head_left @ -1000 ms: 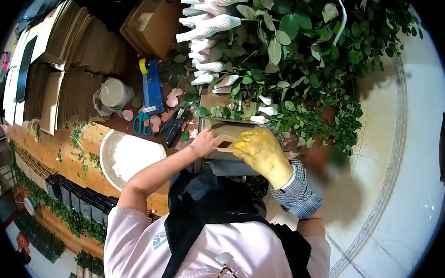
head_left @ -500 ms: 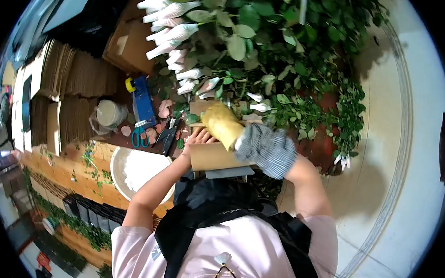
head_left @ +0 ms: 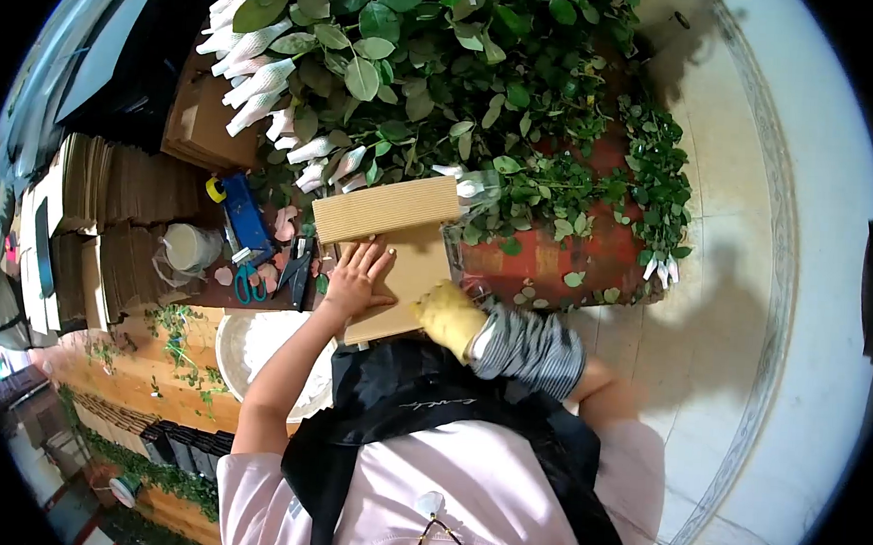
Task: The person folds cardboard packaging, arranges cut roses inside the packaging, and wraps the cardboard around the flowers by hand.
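Observation:
A sheet of corrugated cardboard (head_left: 413, 257) lies in front of me, its far part (head_left: 386, 210) a raised ribbed flap. My left hand (head_left: 358, 277), bare, rests flat on the sheet with fingers spread. My right hand (head_left: 449, 317) wears a yellow glove and a striped sleeve cover. Its fingers are curled at the right near edge of the cardboard, and the fingertips are partly hidden. Just beyond the flap lie flowers with white sleeves over their heads (head_left: 469, 188).
Leafy stems (head_left: 522, 91) cover the red-brown table (head_left: 544, 263). Left of the cardboard are black-handled cutters (head_left: 302, 267), teal scissors (head_left: 251, 282), a blue tool (head_left: 246, 215) and a white tub (head_left: 192, 248). Cardboard stacks (head_left: 129, 186) stand farther left, and a white basin (head_left: 226, 356) sits below.
The cardboard now lies spread out with its ribbed flap at the far side. My gloved right hand has come back toward my body; my left hand now shows flat on top. The view has shifted.

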Available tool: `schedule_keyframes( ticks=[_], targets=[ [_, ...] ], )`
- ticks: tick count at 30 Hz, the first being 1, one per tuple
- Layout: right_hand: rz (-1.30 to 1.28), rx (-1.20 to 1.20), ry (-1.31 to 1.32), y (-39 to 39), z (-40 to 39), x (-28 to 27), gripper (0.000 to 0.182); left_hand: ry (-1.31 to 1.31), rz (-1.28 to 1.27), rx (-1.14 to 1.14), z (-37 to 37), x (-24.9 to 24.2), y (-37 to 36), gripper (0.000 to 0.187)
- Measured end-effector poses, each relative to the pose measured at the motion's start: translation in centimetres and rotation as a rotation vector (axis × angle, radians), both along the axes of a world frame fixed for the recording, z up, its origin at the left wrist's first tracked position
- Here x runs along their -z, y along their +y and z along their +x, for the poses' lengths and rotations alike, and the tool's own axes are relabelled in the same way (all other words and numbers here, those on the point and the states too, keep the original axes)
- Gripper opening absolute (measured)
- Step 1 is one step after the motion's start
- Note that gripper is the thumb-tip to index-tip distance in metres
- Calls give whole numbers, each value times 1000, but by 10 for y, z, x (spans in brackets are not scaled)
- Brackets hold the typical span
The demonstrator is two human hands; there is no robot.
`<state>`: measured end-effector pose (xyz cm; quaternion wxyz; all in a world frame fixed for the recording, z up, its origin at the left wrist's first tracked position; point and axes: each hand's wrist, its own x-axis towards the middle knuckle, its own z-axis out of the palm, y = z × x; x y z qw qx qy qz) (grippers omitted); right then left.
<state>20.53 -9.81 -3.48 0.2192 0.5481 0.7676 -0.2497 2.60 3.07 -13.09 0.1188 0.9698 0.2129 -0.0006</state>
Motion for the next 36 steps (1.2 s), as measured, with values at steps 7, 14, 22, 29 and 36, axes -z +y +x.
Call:
schedule_keyframes(
  ticks=[7, 14, 22, 29, 36],
  targets=[
    [229, 676, 909, 4, 93, -40, 56, -22, 70, 19, -1, -5, -1, 98],
    [20, 1076, 864, -32, 194, 47, 49, -75, 89, 2, -4, -2, -6, 96],
    [-77, 228, 664, 62, 46, -150, 60, -123, -44, -30, -8, -27, -4, 82],
    [24, -122, -97, 73, 7, -11, 92, -453, -214, -632, -132, -131, 2, 28],
    [109, -45, 65, 66, 51, 108, 108, -311, 698, -1304, -292, -244, 94, 38]
  ],
)
